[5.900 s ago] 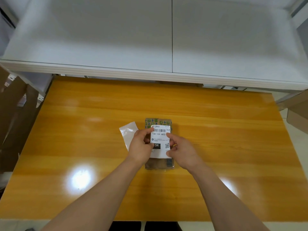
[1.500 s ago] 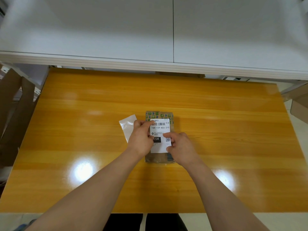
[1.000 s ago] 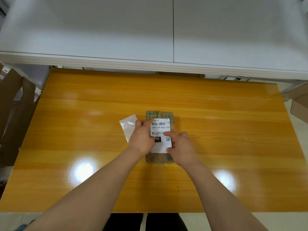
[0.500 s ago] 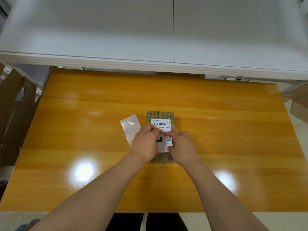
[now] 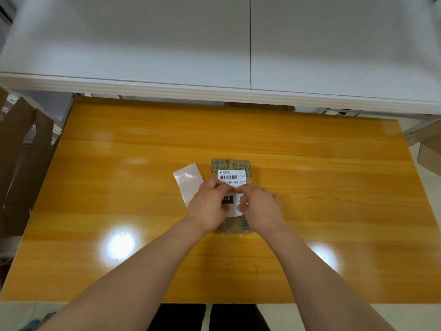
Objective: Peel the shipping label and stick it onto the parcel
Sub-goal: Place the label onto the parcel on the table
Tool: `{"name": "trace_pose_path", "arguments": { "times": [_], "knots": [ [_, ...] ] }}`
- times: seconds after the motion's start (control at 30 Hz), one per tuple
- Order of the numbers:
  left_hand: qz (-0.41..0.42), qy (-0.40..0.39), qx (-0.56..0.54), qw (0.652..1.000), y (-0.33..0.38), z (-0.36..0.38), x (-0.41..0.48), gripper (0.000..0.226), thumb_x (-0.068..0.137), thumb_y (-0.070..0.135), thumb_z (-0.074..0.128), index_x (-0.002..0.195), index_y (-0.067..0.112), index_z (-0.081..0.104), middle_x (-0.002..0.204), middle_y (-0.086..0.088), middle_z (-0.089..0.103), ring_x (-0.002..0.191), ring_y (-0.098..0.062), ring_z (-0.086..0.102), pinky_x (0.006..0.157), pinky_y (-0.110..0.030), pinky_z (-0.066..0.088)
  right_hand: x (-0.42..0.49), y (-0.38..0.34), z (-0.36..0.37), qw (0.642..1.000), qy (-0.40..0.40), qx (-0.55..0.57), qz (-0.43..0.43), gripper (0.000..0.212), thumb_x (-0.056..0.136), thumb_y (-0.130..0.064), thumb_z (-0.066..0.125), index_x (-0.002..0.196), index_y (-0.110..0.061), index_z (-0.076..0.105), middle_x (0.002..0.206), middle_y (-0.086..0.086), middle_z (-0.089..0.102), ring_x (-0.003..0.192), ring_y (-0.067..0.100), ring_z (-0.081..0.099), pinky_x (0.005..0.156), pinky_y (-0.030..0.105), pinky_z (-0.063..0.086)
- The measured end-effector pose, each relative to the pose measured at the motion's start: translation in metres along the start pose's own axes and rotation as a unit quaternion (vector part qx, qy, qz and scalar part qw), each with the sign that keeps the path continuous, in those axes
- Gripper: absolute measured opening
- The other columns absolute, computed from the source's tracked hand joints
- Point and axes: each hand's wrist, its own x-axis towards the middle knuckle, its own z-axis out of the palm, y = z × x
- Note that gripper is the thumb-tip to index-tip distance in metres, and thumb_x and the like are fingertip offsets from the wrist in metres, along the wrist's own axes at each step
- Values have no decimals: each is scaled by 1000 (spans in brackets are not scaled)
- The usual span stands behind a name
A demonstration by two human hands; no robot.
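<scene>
A flat brown parcel point(image 5: 231, 164) with a green printed band lies at the middle of the orange table point(image 5: 334, 187). The white shipping label point(image 5: 232, 177), with barcode and a black "15H" block, lies flat on top of it. My left hand point(image 5: 210, 206) and my right hand point(image 5: 261, 206) rest on the label's middle and lower half, fingertips pressing down and nearly touching each other. They cover the label's lower corners and part of the parcel. Neither hand grips anything.
The glossy white backing sheet point(image 5: 187, 180) lies on the table just left of the parcel, partly under my left hand. A white shelf edge point(image 5: 167, 84) overhangs the table's far side. Cardboard pieces stand at the left point(image 5: 21, 151) and right point(image 5: 429, 149).
The label went from being held above the parcel to lying flat on it. Both hands slid from its side edges to its middle and lower part, pressing down.
</scene>
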Motion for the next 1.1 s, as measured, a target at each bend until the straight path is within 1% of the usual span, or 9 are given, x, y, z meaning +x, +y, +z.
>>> {"name": "trace_pose_path", "arguments": {
  "times": [0.13, 0.23, 0.4, 0.5, 0.7, 0.77, 0.9, 1.0, 1.1],
  "knots": [
    [-8, -15, -3, 1000, 1, -2, -1, 54, 82, 12, 66, 133, 24, 57, 131, -1, 45, 128, -22, 42, 100, -38, 46, -3, 4, 2, 999, -27, 18, -7, 52, 87, -8, 64, 133, -31, 54, 117, 0, 62, 108, 21, 60, 93, 45, 48],
    [-24, -12, 19, 999, 6, -2, -1, 53, 81, 22, 69, 133, 25, 56, 132, -1, 44, 127, -23, 42, 100, -40, 45, -7, 7, 6, 999, -24, 30, -12, 59, 85, -6, 65, 136, -32, 51, 116, 2, 59, 105, 22, 61, 90, 44, 50],
    [-46, 2, 89, 995, 14, 3, -2, 63, 77, 43, 72, 134, 31, 50, 133, 0, 42, 125, -23, 42, 102, -39, 34, -10, 11, 9, 998, -8, 57, -20, 60, 84, -3, 62, 137, -29, 51, 113, 6, 57, 100, 26, 62, 88, 43, 51],
    [-43, 15, 113, 993, 15, 7, -4, 67, 74, 47, 73, 135, 31, 47, 132, 0, 41, 124, -23, 42, 100, -38, 33, -11, 14, 9, 997, -11, 72, -23, 60, 84, -2, 63, 138, -27, 51, 112, 6, 55, 99, 27, 60, 86, 42, 52],
    [-30, 3, 91, 995, 12, 8, -6, 68, 76, 35, 74, 138, 27, 46, 133, -2, 40, 125, -25, 41, 101, -37, 38, -14, 18, 13, 996, -19, 88, -14, 62, 85, -7, 68, 139, -29, 49, 112, 3, 52, 104, 25, 57, 89, 42, 51],
    [-20, -19, 63, 998, 8, 5, -6, 69, 79, 25, 73, 141, 25, 45, 135, -3, 39, 127, -25, 39, 105, -39, 39, -14, 19, 13, 995, -20, 97, -13, 62, 85, -6, 67, 140, -29, 48, 110, 1, 51, 102, 24, 57, 87, 41, 52],
    [5, -74, 20, 997, -3, -5, -7, 71, 83, 1, 59, 148, 23, 41, 139, -3, 38, 129, -26, 35, 109, -38, 36, -14, 19, 12, 993, -24, 111, -14, 62, 87, -4, 66, 141, -27, 47, 107, -3, 46, 96, 15, 53, 82, 34, 52],
    [19, -84, 18, 996, -7, -8, -7, 72, 83, -4, 55, 148, 23, 40, 138, -4, 38, 128, -27, 35, 109, -37, 36, -15, 19, 12, 993, -24, 117, -15, 61, 88, -3, 64, 142, -26, 47, 106, -4, 45, 91, 11, 49, 77, 27, 48],
    [20, -82, 13, 996, -7, -7, -6, 72, 83, -5, 55, 148, 23, 41, 138, -4, 38, 128, -26, 35, 109, -36, 35, -15, 18, 11, 993, -25, 110, -14, 61, 88, -5, 64, 142, -27, 46, 107, -3, 45, 91, 13, 51, 77, 30, 50]
  ]
}}
